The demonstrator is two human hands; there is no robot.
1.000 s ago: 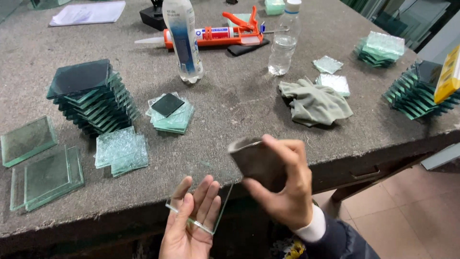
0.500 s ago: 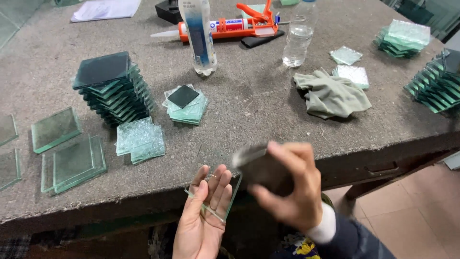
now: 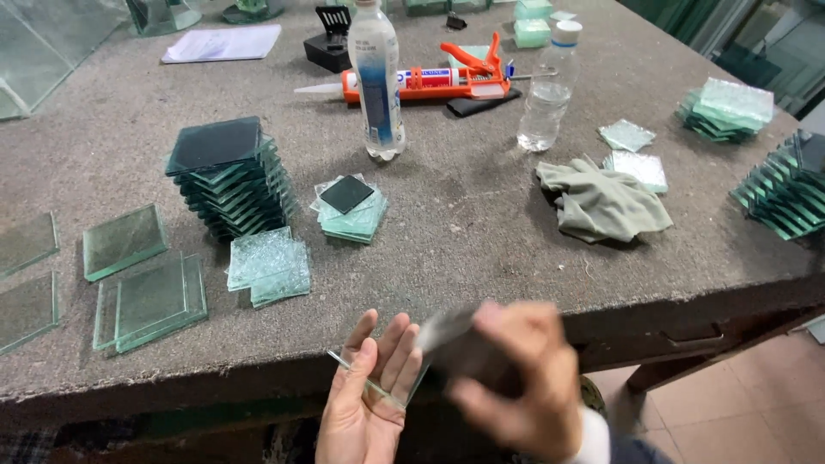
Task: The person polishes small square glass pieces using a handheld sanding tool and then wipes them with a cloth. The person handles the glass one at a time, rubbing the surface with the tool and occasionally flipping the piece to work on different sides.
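My left hand (image 3: pixel 368 402) lies palm up below the table's front edge, holding a clear square glass piece (image 3: pixel 365 381) across its fingers. My right hand (image 3: pixel 516 382) is blurred and grips a dark flat block (image 3: pixel 454 344) pressed against the right edge of that glass. On the table above stand a tall stack of dark glass squares (image 3: pixel 230 176), a small stack topped by a black square (image 3: pixel 348 206), and a pile of textured glass squares (image 3: pixel 268 265).
A grey-green cloth (image 3: pixel 601 202) lies at the right. Two plastic bottles (image 3: pixel 375 82) (image 3: pixel 547 90) and an orange caulking gun (image 3: pixel 430 79) stand at the back. Clear glass panes (image 3: pixel 150 296) sit at the left; more glass stacks (image 3: pixel 784 189) at the right edge.
The view has shifted lower and closer. My right hand with the dark block has moved down and left onto the glass in my left hand, and is now blurred with motion.
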